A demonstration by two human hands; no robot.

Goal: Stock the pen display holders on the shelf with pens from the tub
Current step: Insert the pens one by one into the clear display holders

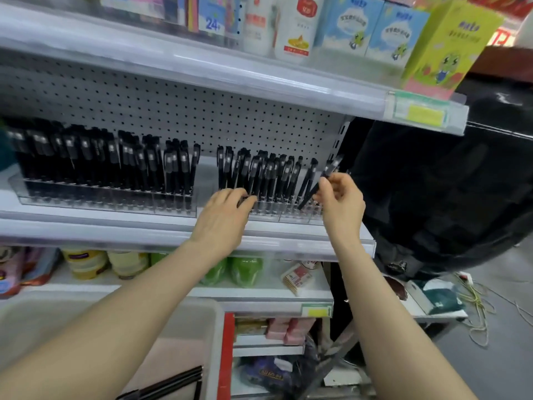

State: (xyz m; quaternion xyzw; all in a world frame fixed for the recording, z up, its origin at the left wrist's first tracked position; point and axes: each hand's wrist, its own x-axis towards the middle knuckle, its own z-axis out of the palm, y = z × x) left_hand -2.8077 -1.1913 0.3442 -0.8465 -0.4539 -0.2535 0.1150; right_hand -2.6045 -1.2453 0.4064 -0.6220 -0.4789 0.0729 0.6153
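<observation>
Tub (pixel 214 327), pale and nearest the camera at lower left, holds a few black spare pens (pixel 173 381) in its bottom corner. Above it, the shelf (pixel 115 233) carries two clear display holders side by side. The left holder (pixel 106 199) is packed with upright black pens. The right holder (pixel 284 216) is partly filled. The left hand (pixel 223 216) rests at the right holder's front, fingers curled against the pens there; whether they clamp one cannot be told. The right hand (pixel 341 199) pinches a tilted pen (pixel 318 184) between thumb and fingers, its lower end in the right holder's far right end.
</observation>
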